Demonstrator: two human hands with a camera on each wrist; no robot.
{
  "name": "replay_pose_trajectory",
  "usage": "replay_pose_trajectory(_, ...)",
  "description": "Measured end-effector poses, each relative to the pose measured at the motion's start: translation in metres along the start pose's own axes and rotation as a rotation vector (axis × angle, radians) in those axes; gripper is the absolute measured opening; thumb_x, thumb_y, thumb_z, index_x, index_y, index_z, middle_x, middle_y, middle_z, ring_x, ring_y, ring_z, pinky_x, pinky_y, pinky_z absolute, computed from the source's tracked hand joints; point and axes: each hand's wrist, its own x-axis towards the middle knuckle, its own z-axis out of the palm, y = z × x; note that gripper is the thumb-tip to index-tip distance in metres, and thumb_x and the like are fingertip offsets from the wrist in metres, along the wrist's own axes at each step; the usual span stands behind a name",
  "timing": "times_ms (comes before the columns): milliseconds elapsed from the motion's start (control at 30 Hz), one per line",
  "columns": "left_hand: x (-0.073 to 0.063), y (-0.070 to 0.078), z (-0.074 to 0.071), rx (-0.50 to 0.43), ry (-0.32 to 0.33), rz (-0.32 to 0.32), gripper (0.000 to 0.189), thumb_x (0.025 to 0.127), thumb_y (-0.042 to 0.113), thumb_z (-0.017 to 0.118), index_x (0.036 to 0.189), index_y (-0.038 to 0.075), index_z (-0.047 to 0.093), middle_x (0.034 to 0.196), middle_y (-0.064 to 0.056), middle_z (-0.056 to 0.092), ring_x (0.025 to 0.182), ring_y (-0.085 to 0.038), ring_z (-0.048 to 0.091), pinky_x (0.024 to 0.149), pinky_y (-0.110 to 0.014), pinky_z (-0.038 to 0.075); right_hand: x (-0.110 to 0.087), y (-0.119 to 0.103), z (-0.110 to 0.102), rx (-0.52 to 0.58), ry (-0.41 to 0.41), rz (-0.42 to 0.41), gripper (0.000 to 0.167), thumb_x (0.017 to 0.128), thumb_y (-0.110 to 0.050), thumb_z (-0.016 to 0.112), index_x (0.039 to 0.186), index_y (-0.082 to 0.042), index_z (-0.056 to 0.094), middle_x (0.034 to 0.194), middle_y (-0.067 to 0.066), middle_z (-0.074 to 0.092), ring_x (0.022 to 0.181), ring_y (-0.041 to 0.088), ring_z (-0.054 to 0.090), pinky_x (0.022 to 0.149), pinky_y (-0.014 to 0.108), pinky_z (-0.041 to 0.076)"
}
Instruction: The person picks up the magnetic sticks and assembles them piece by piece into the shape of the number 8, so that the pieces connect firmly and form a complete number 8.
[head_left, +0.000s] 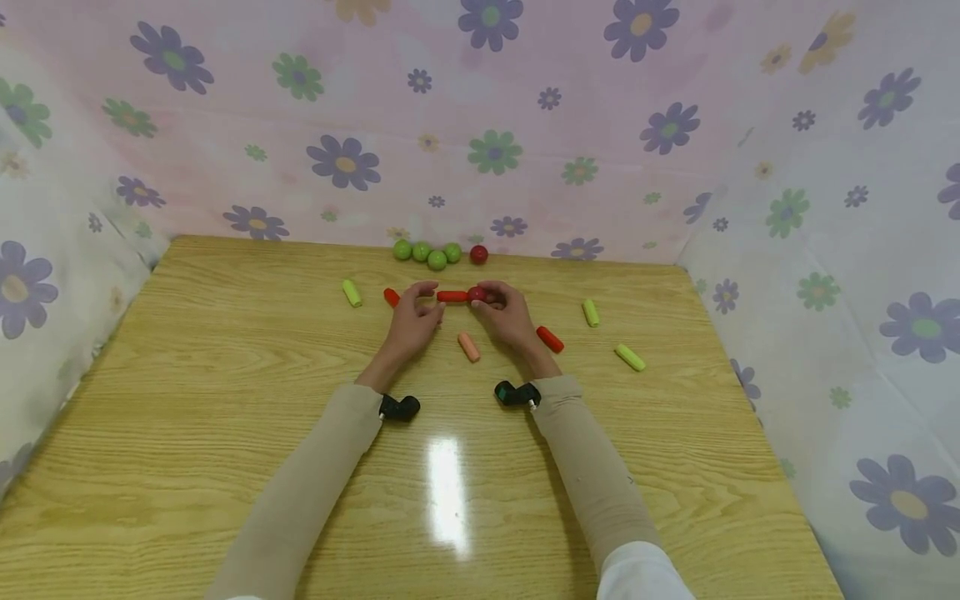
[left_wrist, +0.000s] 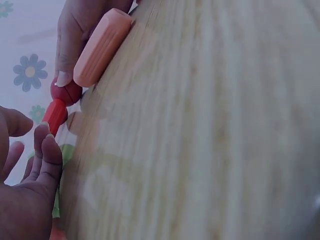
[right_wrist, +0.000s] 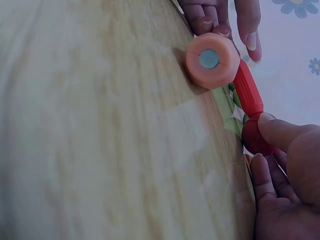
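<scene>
Between thumb and fingers, my right hand pinches a dark red ball. A short ribbed red stick juts out from that ball to the left, its end meeting the ball. My left hand is at the stick's far end, its thumb and fingers spread apart around it without closing on it. On the table in front of both hands lies a pink ribbed stick; its end carries a pale round disc. Partly hidden behind the left hand is another red stick.
Several green balls and a dark red ball line the back edge of the wooden table. Yellow-green sticks lie left and right, and a red stick lies by the right wrist. Flowered cloth hangs behind.
</scene>
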Motion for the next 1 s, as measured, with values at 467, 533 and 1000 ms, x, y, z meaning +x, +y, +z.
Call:
replay_pose_trajectory(467,-0.006,0.007,-0.021,-0.123,0.008,0.026,0.038,0.105,0.003,0.053,0.141,-0.008,0.049,0.128,-0.027,0.058,0.077,-0.021,0.064,0.07,-0.026,0.056,0.0,0.0,-0.002,-0.002,-0.011,0.006,0.035,0.099,-0.009,0.067,0.132,-0.001,0.062,0.121,0.018,0.064,0.105,0.022,0.059,0.09,0.026,0.049)
replay_pose_trajectory(533,-0.006,0.009,-0.024,-0.121,0.018,0.025,0.036,0.106,0.005,0.051,0.14,-0.008,0.05,0.125,-0.028,0.059,0.077,-0.022,0.064,0.069,-0.026,0.055,0.0,0.0,-0.001,0.002,-0.012,0.003,0.035,0.099,-0.01,0.068,0.132,0.0,0.062,0.121,0.018,0.064,0.105,0.023,0.059,0.091,0.026,0.049)
replay_pose_trajectory(1000,0.012,0.008,-0.038,-0.141,0.049,0.035,0.036,0.107,0.009,0.051,0.138,-0.01,0.051,0.122,-0.036,0.059,0.072,-0.015,0.062,0.067,-0.025,0.054,-0.002,-0.002,0.0,0.019,-0.006,0.018,0.034,0.099,-0.01,0.068,0.131,-0.001,0.062,0.12,0.018,0.064,0.104,0.023,0.058,0.09,0.028,0.049)
